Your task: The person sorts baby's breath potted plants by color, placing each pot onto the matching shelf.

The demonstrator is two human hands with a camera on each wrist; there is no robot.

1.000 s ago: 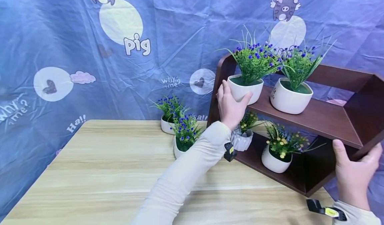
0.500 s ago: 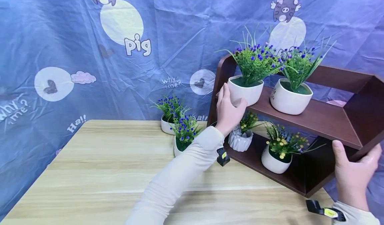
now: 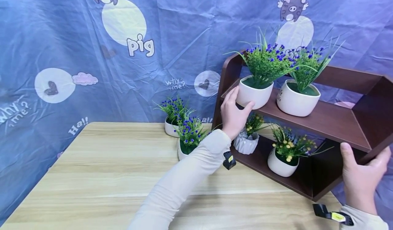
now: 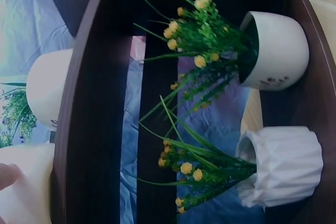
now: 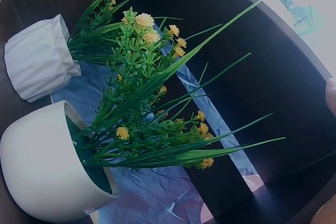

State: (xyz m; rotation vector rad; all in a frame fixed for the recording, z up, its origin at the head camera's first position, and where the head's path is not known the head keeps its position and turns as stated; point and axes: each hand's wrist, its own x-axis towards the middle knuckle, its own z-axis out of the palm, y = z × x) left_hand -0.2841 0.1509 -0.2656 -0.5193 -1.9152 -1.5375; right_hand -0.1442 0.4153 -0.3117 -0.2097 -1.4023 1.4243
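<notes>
A dark brown two-level shelf (image 3: 330, 121) stands at the table's right side. On its upper board, at the left end, my left hand (image 3: 234, 116) holds the white pot of a blue-flowered potted plant (image 3: 256, 95). The fingers lie along the pot's left side and the thumb is against its front. A second blue-flowered potted plant (image 3: 297, 98) stands just to the right, their leaves overlapping. My right hand (image 3: 363, 179) grips the shelf's right end, thumb on the upper board's front edge; its other fingers are partly hidden. In the left wrist view, the held pot (image 4: 26, 198) shows beside my thumb.
The lower board carries a yellow-flowered plant in a ridged white pot (image 3: 246, 144) and another in a smooth white pot (image 3: 282, 165). Two blue-flowered plants, one behind (image 3: 171, 127) and one in front (image 3: 184, 150), stand left of the shelf on the wooden table (image 3: 107, 168). Printed blue cloth hangs behind.
The left-hand upper potted plant has shifted slightly right, closer to its neighbour. My left hand slid lower on the pot and then followed it. My right hand stays on the shelf.
</notes>
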